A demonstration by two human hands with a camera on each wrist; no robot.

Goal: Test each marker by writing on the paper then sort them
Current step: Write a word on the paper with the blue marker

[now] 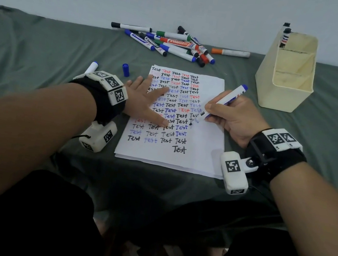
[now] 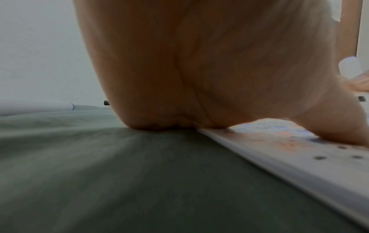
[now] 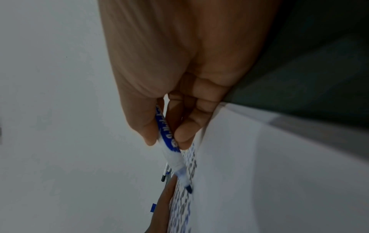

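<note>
A white sheet of paper (image 1: 202,146) covered with rows of "Test" in black, blue and red lies in the middle of the green cloth. My right hand (image 1: 231,118) pinches an uncapped blue marker (image 1: 226,100) in a writing grip, its tip on the paper at the right end of the rows; the right wrist view shows that marker (image 3: 171,151) between thumb and fingers. My left hand (image 1: 146,100) lies flat with spread fingers on the paper's left side. A loose blue cap (image 1: 126,69) stands beyond the left hand. A pile of capped markers (image 1: 172,43) lies at the back.
A cream plastic organizer (image 1: 286,80) with dividers stands at the back right with two markers (image 1: 285,35) upright in its rear compartment. An orange-capped marker (image 1: 231,53) lies alone near the pile. Another white marker (image 1: 92,67) lies behind my left wrist. A pale wall bounds the back.
</note>
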